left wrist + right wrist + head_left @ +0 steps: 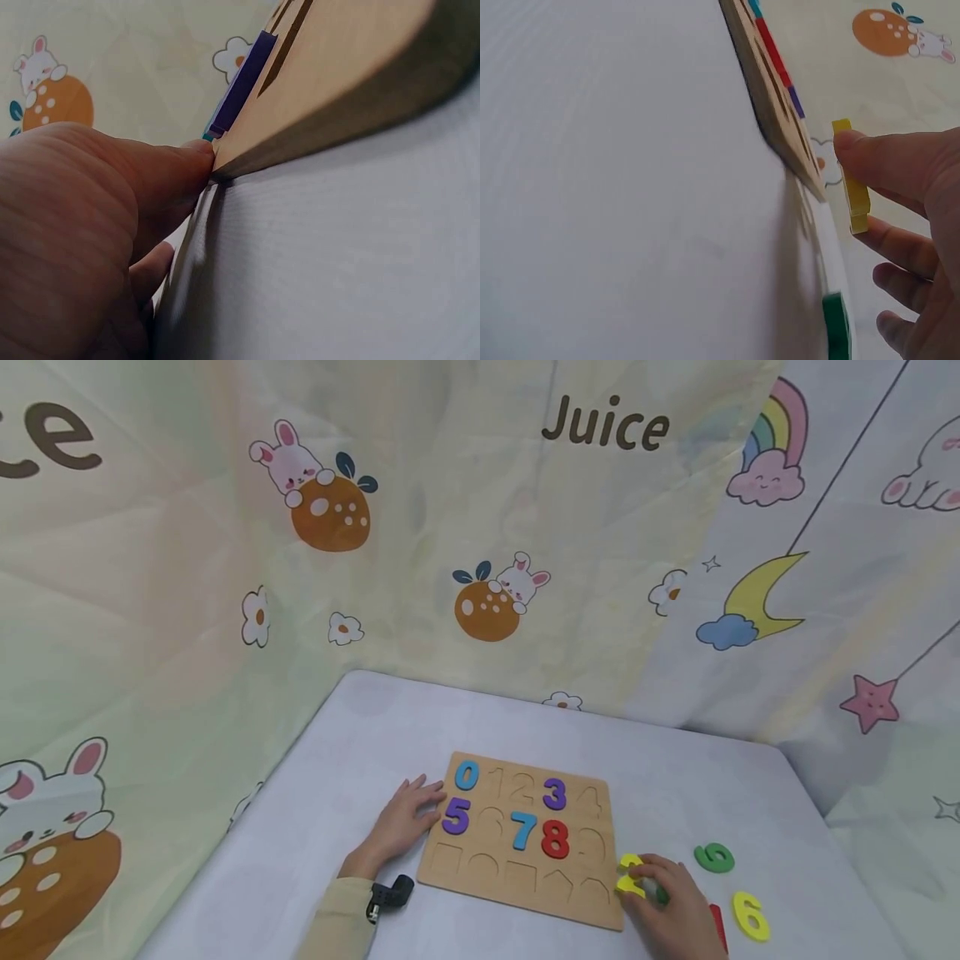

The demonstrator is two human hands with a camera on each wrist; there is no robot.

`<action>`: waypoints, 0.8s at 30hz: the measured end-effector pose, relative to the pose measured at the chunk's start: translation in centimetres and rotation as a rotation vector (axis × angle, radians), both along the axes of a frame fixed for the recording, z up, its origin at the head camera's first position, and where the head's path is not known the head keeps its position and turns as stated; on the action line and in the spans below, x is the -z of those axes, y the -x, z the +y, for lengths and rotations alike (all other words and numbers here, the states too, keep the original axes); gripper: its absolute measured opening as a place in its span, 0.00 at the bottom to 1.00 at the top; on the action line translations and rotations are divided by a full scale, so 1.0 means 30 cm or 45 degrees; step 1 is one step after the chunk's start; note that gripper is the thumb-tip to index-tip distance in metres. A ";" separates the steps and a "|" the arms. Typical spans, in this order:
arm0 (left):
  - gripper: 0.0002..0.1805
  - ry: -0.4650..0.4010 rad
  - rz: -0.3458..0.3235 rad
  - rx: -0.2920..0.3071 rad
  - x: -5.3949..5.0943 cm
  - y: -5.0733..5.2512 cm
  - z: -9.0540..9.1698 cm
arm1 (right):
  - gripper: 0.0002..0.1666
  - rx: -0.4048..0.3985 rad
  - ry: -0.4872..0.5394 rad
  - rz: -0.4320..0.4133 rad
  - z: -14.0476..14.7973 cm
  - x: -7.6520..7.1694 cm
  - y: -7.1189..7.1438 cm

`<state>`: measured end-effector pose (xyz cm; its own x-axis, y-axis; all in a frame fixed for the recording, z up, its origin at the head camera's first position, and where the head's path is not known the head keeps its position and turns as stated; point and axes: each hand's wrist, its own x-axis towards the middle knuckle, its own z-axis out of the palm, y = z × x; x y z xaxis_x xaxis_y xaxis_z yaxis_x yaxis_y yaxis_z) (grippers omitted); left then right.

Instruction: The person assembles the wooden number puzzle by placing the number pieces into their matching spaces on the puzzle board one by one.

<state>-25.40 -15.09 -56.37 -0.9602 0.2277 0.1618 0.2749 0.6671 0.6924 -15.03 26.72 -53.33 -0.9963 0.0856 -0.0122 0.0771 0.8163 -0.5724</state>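
Observation:
A wooden number board (517,900) lies on the table, with blue 0 (467,775), purple 3 (554,794), purple 5 (456,817), blue 7 (523,831) and red 8 (555,839) in it. Other recesses show bare wood. My left hand (405,818) touches the board's left edge, its fingers fairly straight; the left wrist view shows the thumb against the corner. Just beyond the right edge, my right hand (671,902) pinches a yellow number 2 piece (853,187) between thumb and finger, raised off the table. Beneath that hand a green piece (662,893) is partly hidden.
To the right lie a green piece shaped like 9 or 6 (714,857), a yellow 6 (752,917) and a red piece (717,927) partly covered by the right hand. A printed curtain (420,485) hangs behind the white table (390,718).

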 end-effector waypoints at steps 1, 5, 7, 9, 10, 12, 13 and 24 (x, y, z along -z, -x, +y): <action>0.18 -0.002 -0.002 -0.001 0.001 0.000 -0.001 | 0.18 -0.007 0.001 0.012 -0.010 -0.004 0.007; 0.18 -0.021 -0.013 0.000 0.005 -0.002 -0.003 | 0.16 -0.045 -0.007 0.067 -0.052 -0.006 0.035; 0.18 -0.024 -0.022 0.002 0.010 -0.003 -0.002 | 0.15 -0.066 -0.019 0.100 -0.072 0.000 0.046; 0.18 -0.023 -0.036 -0.001 0.016 -0.004 0.000 | 0.14 -0.081 -0.028 0.122 -0.091 0.008 0.055; 0.18 -0.021 -0.048 -0.004 0.017 -0.005 0.001 | 0.14 -0.091 -0.038 0.132 -0.100 0.012 0.058; 0.18 -0.016 -0.049 -0.005 0.019 -0.006 0.002 | 0.14 -0.109 -0.046 0.139 -0.119 0.016 0.066; 0.18 -0.014 -0.045 -0.005 0.019 -0.006 0.002 | 0.14 -0.117 -0.050 0.143 -0.128 0.017 0.071; 0.18 0.002 0.032 0.009 0.012 0.007 -0.002 | 0.12 -0.167 0.049 0.163 -0.191 0.017 0.124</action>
<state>-25.61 -15.15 -56.72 -0.9541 0.2351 0.1852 0.2970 0.6662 0.6841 -18.73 20.98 -53.84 -0.9924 -0.0435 0.1150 -0.1044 0.7919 -0.6017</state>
